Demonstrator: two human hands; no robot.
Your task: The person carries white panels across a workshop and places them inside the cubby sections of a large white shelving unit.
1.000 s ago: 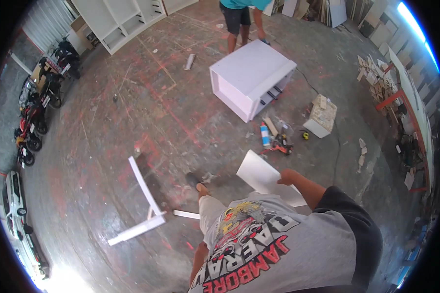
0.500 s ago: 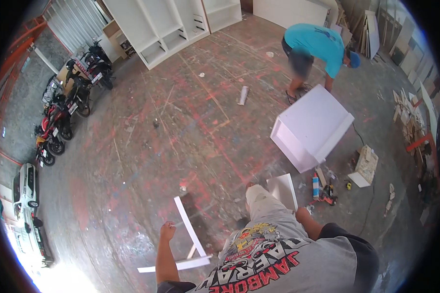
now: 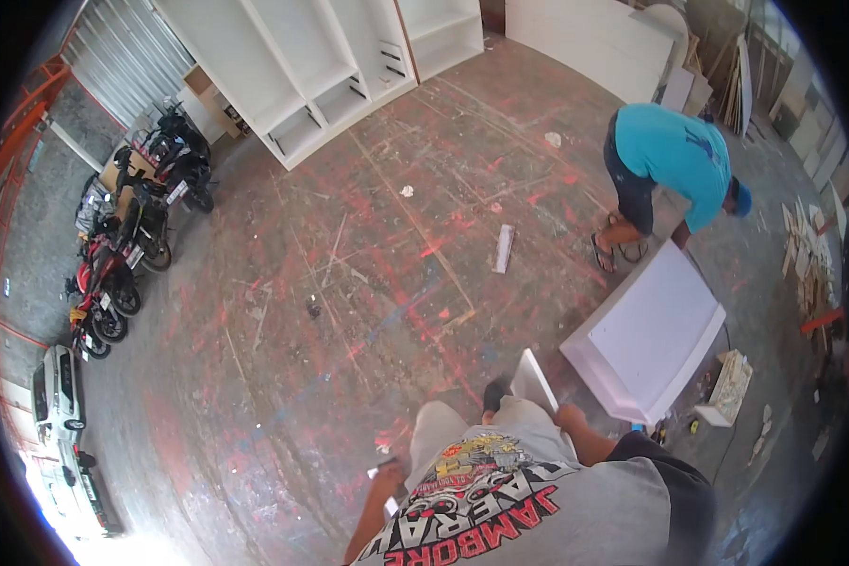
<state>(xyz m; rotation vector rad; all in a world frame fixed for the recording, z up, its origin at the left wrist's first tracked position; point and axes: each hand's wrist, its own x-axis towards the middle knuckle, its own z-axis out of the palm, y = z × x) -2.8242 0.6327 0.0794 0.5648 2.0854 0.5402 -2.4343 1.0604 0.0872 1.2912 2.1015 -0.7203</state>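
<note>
My left hand is low in the picture, left of my shirt, its fingers closed on the far end of a narrow white strip. Most of that strip is hidden behind my hand and body. On my other side, my right hand grips the edge of a small white board, which stands tilted beside my knee. Farther right, a co-worker in a turquoise shirt bends over a large white box-like cabinet piece, a hand at its far edge.
A white cabinet with open compartments stands at the back. Motorbikes and a car line the left side. A short white piece lies on the floor. Scrap wood and an offcut block are at the right.
My view has tilted up. My left hand has come down onto the strip's end. The board in my right hand now shows more edge-on.
</note>
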